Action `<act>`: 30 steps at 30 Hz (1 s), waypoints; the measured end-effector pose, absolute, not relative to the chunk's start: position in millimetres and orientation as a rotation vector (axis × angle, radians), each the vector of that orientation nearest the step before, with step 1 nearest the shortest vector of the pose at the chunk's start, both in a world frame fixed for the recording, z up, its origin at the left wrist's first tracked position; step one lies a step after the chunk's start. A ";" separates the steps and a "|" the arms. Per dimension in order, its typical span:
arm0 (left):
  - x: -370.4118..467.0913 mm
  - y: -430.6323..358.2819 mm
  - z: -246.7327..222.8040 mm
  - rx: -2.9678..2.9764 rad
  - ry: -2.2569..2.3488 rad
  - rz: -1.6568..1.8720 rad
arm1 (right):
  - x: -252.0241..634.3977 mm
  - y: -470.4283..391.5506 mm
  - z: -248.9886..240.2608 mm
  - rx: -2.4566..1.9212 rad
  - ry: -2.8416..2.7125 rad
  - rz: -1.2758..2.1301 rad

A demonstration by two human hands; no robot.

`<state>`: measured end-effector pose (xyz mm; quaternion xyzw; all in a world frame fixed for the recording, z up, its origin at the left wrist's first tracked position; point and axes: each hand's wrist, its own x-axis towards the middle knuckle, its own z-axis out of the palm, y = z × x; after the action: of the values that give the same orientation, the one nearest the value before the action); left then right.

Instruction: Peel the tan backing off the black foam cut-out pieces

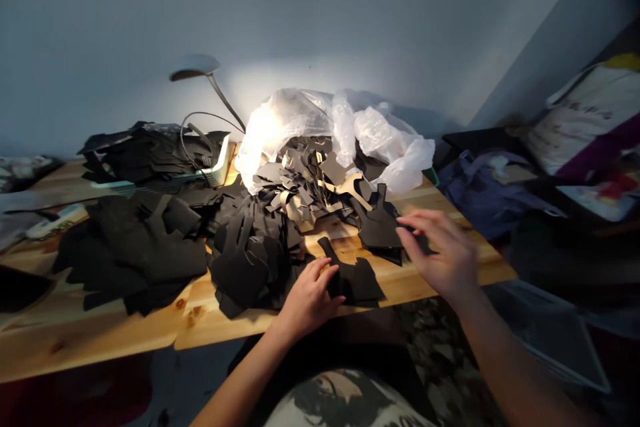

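Near the table's front edge, my left hand [314,293] rests at the left side of a flat black cut piece [357,280], its fingers bent and seemingly closed; whether they pinch the piece is unclear. My right hand [440,250] is raised at the right, thumb and fingers apart, beside a small stack of black pieces [381,227]. Nothing shows between its fingers. A heap of black pieces [245,260] lies left of my left hand. Behind, small black and tan scraps [300,187] spill from a white plastic bag [300,113].
On the wooden table [125,340], a wide pile of black pieces [135,240] lies at the left. Behind it are a pale basket [217,170] with more pieces and a desk lamp [195,67]. Purple cloth [485,187] and bags are beyond the right edge.
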<state>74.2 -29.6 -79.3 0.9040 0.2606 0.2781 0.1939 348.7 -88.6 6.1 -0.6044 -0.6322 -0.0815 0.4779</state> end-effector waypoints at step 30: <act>88.8 -25.1 -80.5 2.691 0.701 0.685 | 361.2 52.0 -16.5 -1.737 -1.471 -0.326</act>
<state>88.8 -25.1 -80.5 0.9305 0.2424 0.2371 0.1385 361.2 52.0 -16.5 -0.6894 -0.5839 -0.1294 0.4088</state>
